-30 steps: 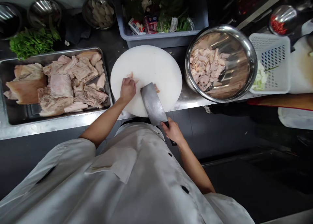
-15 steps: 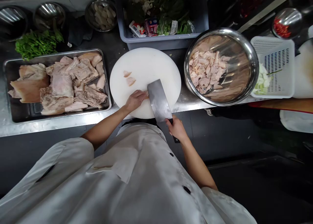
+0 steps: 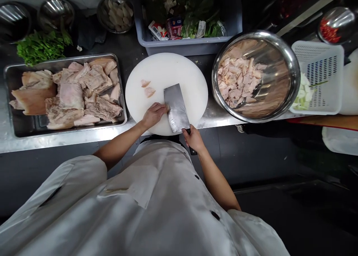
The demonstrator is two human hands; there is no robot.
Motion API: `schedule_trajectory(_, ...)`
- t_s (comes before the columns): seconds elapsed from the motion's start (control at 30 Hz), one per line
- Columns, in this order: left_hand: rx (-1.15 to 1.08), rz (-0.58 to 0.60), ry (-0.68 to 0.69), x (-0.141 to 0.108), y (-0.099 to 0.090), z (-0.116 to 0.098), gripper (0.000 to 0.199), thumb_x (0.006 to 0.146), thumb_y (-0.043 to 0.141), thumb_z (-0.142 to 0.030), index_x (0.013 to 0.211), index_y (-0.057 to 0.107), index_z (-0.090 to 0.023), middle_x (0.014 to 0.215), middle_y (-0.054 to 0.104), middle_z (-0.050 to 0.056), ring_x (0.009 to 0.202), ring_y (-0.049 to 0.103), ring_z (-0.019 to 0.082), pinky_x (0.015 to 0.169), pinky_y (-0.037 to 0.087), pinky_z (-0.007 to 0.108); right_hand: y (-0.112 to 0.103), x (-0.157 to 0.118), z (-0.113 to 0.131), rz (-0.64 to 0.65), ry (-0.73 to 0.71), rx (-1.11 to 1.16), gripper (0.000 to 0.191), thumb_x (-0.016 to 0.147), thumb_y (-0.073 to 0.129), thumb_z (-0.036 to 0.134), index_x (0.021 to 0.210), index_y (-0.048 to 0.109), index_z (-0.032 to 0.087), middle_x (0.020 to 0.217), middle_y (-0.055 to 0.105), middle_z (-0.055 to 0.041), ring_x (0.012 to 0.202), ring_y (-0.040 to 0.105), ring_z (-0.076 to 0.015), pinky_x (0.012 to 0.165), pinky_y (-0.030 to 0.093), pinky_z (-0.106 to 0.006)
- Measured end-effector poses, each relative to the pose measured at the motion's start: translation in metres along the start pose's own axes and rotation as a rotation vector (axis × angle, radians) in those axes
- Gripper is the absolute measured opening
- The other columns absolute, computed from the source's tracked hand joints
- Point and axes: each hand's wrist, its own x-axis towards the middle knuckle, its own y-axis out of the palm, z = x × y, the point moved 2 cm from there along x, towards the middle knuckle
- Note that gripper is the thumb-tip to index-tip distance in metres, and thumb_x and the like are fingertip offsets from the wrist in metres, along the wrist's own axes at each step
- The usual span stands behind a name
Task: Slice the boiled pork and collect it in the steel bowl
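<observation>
A round white cutting board (image 3: 190, 73) lies before me on the steel counter. My right hand (image 3: 194, 139) is closed round the black handle of a cleaver (image 3: 176, 108), whose broad blade rests over the board's middle. Against the blade's left side, the bent fingers of my left hand (image 3: 154, 114) press on a small piece of meat (image 3: 167, 107), mostly hidden by the fingers and blade. Two thin meat slices (image 3: 150, 92) lie apart on the board, up and left of that hand.
To the left, a metal tray (image 3: 30, 131) bears large chunks of cooked meat. A steel bowl (image 3: 282, 73) with cut meat stands at right, beside a white basket (image 3: 332, 84). A grey bin (image 3: 179, 43) of scraps sits behind the board. Greens (image 3: 41, 47) and small bowls line the back left.
My right hand and the cleaver have shifted left, and the blade stands more upright in the view. My left hand stays nearly in place, still at the meat.
</observation>
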Motion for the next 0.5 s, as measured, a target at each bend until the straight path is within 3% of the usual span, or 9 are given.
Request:
schedule_trajectory(0.17, 0.005, -0.014, -0.028, -0.002, -0.001, 0.000, 0.033, 0.108, 0.043, -0.026, 0.097, 0.074, -0.022, 0.099, 0.075, 0.009, 0.095, 0.065, 0.022, 0.089, 0.058, 0.042, 0.004, -0.017, -0.017, 0.088, 0.045, 0.075, 0.036, 0.094, 0.053, 0.062, 0.090, 0.044, 0.027, 0.050, 0.051, 0.0080, 0.035, 0.051, -0.0169, 0.042, 0.041, -0.028)
schedule_trajectory(0.33, 0.022, -0.017, -0.019, -0.001, -0.001, -0.002, 0.033, 0.108, 0.045, -0.029, 0.096, 0.075, -0.022, 0.098, 0.075, 0.008, 0.094, 0.065, 0.021, 0.087, 0.057, 0.040, 0.011, -0.005, -0.006, 0.028, -0.008, 0.090, 0.030, 0.094, 0.053, 0.055, 0.090, 0.043, 0.027, 0.050, 0.052, 0.0081, 0.036, 0.051, -0.0159, 0.043, 0.043, -0.027)
schedule_trajectory(0.5, 0.020, -0.028, -0.012, 0.000, -0.002, -0.001, 0.032, 0.107, 0.045, -0.024, 0.094, 0.074, -0.022, 0.100, 0.076, 0.008, 0.094, 0.066, 0.021, 0.088, 0.057, 0.041, 0.011, -0.020, -0.015, 0.097, 0.026, 0.095, 0.033, 0.095, 0.051, 0.059, 0.092, 0.044, 0.027, 0.049, 0.050, 0.0090, 0.033, 0.050, -0.0161, 0.039, 0.039, -0.026)
